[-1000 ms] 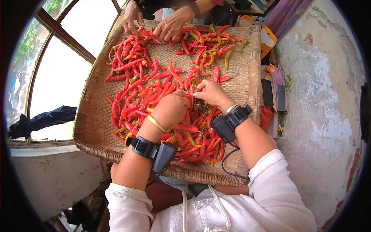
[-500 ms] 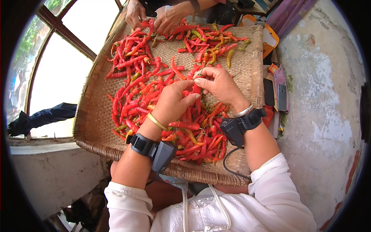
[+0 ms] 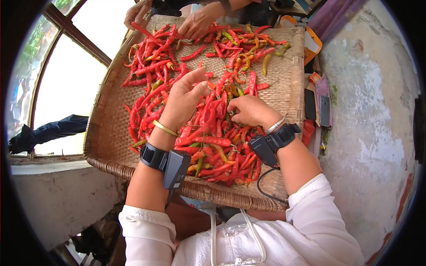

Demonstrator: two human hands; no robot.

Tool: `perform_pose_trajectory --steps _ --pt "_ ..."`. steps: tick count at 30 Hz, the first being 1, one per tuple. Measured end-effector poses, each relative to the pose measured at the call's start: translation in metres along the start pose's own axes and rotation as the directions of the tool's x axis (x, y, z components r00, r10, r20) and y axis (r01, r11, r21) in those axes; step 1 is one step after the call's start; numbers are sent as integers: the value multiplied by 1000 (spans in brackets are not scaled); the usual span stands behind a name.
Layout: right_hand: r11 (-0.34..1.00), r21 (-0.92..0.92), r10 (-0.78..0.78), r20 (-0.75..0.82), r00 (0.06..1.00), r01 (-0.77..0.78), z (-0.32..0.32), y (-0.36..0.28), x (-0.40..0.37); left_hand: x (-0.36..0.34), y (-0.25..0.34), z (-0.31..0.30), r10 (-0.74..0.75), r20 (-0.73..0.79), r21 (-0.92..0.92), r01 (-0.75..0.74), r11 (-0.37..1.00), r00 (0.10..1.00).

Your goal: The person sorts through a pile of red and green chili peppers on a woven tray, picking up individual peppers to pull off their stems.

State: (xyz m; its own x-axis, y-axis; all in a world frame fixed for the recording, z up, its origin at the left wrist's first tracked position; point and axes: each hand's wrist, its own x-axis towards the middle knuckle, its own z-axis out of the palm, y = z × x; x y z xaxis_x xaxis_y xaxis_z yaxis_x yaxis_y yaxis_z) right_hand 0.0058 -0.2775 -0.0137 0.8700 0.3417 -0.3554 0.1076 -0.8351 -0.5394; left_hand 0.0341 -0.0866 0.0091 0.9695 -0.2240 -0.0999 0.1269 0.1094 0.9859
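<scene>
Red chili peppers [image 3: 208,119], with some green and orange ones among them, are heaped in a large woven basket tray [image 3: 106,146]. My left hand [image 3: 186,93] hovers over the left-middle of the heap, its thumb apart from the fingers, holding nothing that I can see. Down in the peppers, right of the middle, my right hand [image 3: 254,110] has its fingertips pinched at the stem end of a chili pepper; its body is lost among the others. Both wrists carry a bracelet and a strapped black device.
Another person's two hands [image 3: 197,24] work at the tray's far edge. A window [image 3: 66,57] with a dark cloth [image 3: 57,133] is on the left. Two phones [image 3: 324,111] lie beside the tray on the right, near an orange box [image 3: 312,44] and a worn wall [image 3: 368,111].
My hands have parted: the left moved left and up, away from the red pepper they both held, and the right went down into the heap. The other person's left-side hand shifted left, lifting a pepper.
</scene>
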Motion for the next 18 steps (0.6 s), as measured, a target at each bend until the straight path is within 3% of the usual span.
perform_pose_trajectory --steps 1,2,3,5,7,9,12,13,15,16,18 --pt "992 -122 -18 15 1000 20 -1 -4 -1 -2 -4 -2 -78 138 194 50 980 987" --pt "995 -95 29 42 999 -25 -3 -8 -2 -3 -9 2 -90 240 249 28 968 967" --pt "995 -95 29 42 999 -25 -2 -7 -1 -5 -14 4 -90 239 250 28 968 967" --pt "994 -108 1 -9 1000 -2 0 -4 1 -10 -23 8 -83 378 508 -131 852 922" --pt "1000 -15 -15 -73 997 13 -6 -5 1 -11 -24 10 -121 423 516 -129 847 898" --pt "997 75 -25 -136 990 36 -12 -4 2 -12 -24 12 -168 366 482 -33 876 915" --pt "860 504 17 -189 982 82 -16 -3 3 -14 -14 15 -171 335 320 59 946 927" --pt "859 505 18 -190 982 82 -19 -6 2 -14 -14 17 -172 336 321 59 945 926" --pt "618 784 38 -108 993 61 -24 -12 -4 -15 -16 21 -72 211 231 22 973 975" --pt "618 784 39 -108 993 61 -24 -12 -5 -15 -16 20 -73 212 231 23 973 975" --pt "437 894 -37 -97 995 103 -25 -11 -6 -15 -11 17 -223 350 260 135 956 910"
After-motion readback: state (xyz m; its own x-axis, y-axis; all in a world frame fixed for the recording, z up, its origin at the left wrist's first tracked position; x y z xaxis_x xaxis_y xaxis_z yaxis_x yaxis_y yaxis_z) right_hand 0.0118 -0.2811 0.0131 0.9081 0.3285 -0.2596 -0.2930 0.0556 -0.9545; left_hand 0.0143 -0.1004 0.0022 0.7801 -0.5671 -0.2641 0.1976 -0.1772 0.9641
